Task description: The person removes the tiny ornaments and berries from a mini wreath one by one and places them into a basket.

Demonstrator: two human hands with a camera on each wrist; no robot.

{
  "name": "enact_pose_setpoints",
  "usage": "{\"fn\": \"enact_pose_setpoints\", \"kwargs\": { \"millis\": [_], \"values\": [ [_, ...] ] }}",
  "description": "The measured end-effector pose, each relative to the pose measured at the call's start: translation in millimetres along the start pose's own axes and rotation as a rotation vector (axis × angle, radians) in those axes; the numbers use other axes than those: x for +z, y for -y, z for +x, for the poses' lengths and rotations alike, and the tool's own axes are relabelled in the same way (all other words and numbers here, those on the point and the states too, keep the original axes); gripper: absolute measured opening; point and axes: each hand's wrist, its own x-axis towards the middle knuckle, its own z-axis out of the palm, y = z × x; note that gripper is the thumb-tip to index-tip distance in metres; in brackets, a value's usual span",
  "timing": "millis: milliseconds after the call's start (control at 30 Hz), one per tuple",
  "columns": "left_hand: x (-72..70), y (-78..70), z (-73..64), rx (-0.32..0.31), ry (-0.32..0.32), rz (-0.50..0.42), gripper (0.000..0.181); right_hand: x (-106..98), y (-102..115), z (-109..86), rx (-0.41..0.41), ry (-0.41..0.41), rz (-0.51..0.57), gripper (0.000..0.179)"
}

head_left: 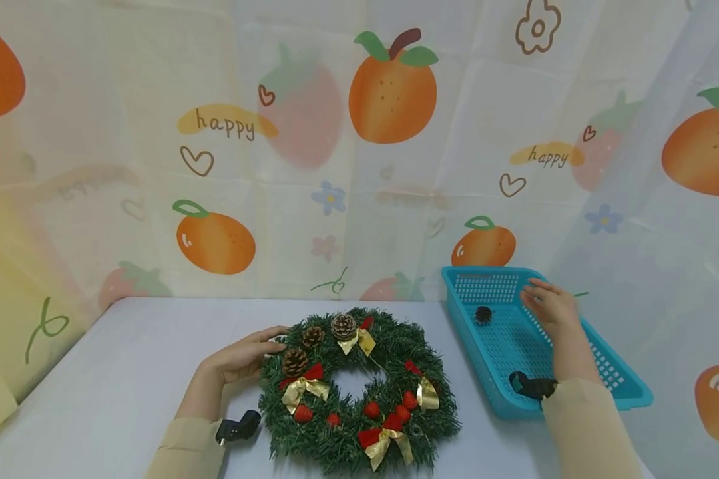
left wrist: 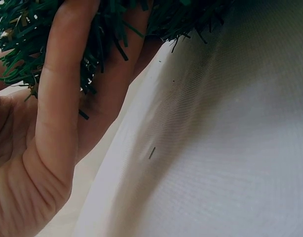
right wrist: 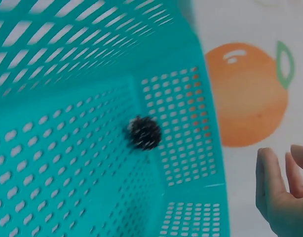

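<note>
A green Christmas wreath with brown pine cones, red berries and red-and-gold bows lies on the white table. My left hand holds the wreath by its left edge. In the left wrist view, the fingers of that hand have green tinsel needles between them. Over a blue plastic basket at the right is my right hand, its fingers loosely bent with nothing in them. One dark pine cone rests inside the basket near its far end, apart from the hand.
The table is covered in white cloth. Behind it hangs a fruit-patterned curtain. A black wrist camera sits near the wreath's left side, and another wrist camera hangs over the basket.
</note>
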Motion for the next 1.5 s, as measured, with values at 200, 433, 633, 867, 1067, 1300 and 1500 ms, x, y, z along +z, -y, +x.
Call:
{"fn": "enact_pose_setpoints", "kwargs": {
  "millis": [200, 433, 633, 867, 1067, 1300, 1500],
  "values": [
    [-1.0, -0.1, -0.8, 0.007, 0.01, 0.002, 0.071, 0.0, 9.9, -12.8, -0.057, 0.103, 0.313, 0.02],
    [-0.5, -0.1, -0.8, -0.008, -0.001, 0.01, 0.071, 8.1, 15.5, -27.4, -0.153, 0.18, 0.396, 0.02],
    [-0.8, 0.1, -0.5, -0.009, -0.006, 0.012, 0.07, 23.1, 19.0, -41.0, -0.247, 0.235, 0.36, 0.02],
    [-0.3, -1.0, -1.9, -0.006, -0.005, 0.004, 0.07, 42.3, 24.9, -53.9, -0.314, 0.309, 0.343, 0.021],
    [0.9, -1.1, -2.1, -0.004, 0.002, 0.0, 0.07, 58.2, 31.9, -62.8, -0.352, 0.385, 0.323, 0.023],
    [-0.1, 0.2, -0.9, 0.002, 0.005, 0.0, 0.07, 73.7, 40.7, -73.6, -0.359, 0.485, 0.348, 0.023],
    [-0.2, -0.6, -0.3, 0.018, 0.018, -0.009, 0.07, 88.2, 44.2, -81.7, -0.4, 0.522, 0.228, 0.023]
  ]
}}
